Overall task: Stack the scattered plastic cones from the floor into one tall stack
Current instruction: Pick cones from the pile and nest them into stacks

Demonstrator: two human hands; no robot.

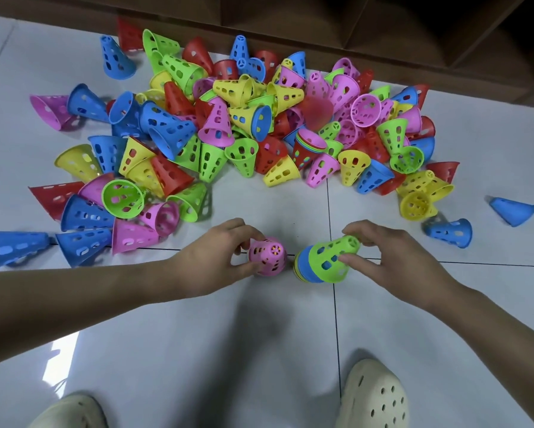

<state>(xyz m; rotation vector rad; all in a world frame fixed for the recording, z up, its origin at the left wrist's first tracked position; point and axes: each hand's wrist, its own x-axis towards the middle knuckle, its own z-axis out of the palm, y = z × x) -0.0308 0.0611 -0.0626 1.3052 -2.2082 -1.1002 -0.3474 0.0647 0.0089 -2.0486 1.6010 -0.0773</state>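
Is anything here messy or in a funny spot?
Yes. Most cones lie tipped over in a big pile, and one blue cone lies alone on its side at the far right of the floor, away from the rest.

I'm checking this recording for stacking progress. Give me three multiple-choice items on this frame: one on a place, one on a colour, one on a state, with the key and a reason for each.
1. Where is the small stack the right hand holds?
A. On the tiled floor in front of the person
B. On top of the big pile
C. On a shelf

2. What colour is the cone in the left hand?
A. Blue
B. Pink
C. Red

3. What is the state of the left hand?
A. Open and flat on the floor
B. Gripping a cone
C. Out of view

Key: 1 A, its base meets the floor near the tile joint. 2 B, its perforated shell is pink. 3 B, fingers and thumb curl round the cone.
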